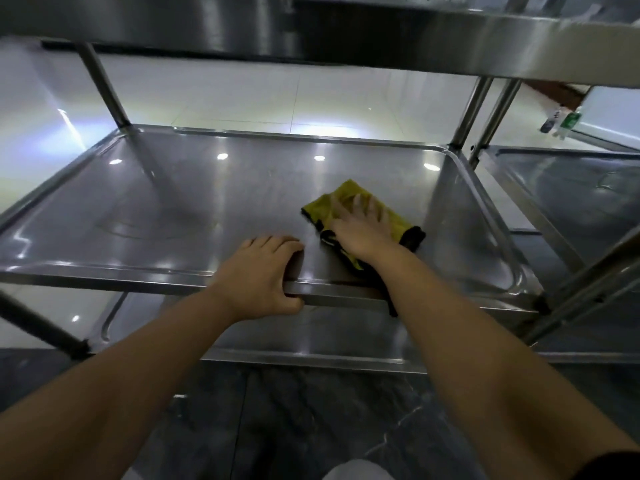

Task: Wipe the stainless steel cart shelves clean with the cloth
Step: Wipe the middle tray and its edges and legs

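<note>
**One hand steadies, one wipes the middle shelf (173, 202)**

So the left hand (263, 271) is curled over the front rim, probably as a brace. The right hand (360, 226) lies flat with fingers spread, pressing the cloth (318, 209) down front-right on that shelf

Pale glossy floor tiles (311, 98) mirror lights far off; dark marbled tiles (311, 427) lie near; bottles (568, 123) far right.

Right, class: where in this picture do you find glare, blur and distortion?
Head view: light spots glare on the middle shelf; the right hand on the yellow cloth is motion-blurred; the left hand gripping its edge is sharp; the wide lens splays the cart posts.
</note>
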The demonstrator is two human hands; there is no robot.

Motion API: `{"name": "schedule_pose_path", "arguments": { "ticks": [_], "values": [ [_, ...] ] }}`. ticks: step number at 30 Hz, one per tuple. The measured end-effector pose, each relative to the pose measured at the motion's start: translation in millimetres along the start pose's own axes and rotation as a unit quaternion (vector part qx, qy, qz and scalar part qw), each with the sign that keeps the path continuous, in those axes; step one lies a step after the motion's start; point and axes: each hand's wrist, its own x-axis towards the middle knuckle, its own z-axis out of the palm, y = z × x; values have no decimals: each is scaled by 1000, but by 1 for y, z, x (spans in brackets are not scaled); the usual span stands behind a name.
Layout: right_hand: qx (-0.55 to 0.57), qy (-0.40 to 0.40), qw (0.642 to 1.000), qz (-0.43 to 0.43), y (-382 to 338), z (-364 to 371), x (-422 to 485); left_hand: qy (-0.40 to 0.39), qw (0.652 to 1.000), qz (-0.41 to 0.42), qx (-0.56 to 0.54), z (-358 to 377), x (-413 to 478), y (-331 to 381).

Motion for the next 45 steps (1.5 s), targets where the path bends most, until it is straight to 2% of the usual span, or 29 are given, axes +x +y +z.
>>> {"name": "schedule_pose_path", "arguments": {
  "ticks": [4,7,11,15,20,25,33,40,43,45],
  "values": [
    [-43,-15,997,-67,14,6,-29,-7,1000,-16,-5,-3,-4,4],
    [-60,-7,996,-63,60,1,-45,-4,1000,-17,-14,-5,-6,7],
    [-59,13,997,45,123,-8,-68,2,1000,0,-22,-6,-5,6],
    [-26,65,986,153,130,-1,-98,5,999,13,-41,-8,-10,5],
    [-59,196,955,214,56,31,-124,45,996,21,-68,-10,-19,6],
    [-45,316,933,165,-32,82,-133,98,991,32,-84,-16,-58,-39],
    [-50,343,932,100,-206,135,-97,134,990,13,-36,-14,-145,-182],
    [-118,327,938,15,-369,170,-59,165,980,-84,-69,-23,-220,-288],
    [-153,315,936,-45,-403,176,-48,178,975,-83,-103,-24,-233,-306],
    [-157,319,931,-86,-396,172,-47,184,976,-67,-98,-23,-231,-310]
  ]
}}
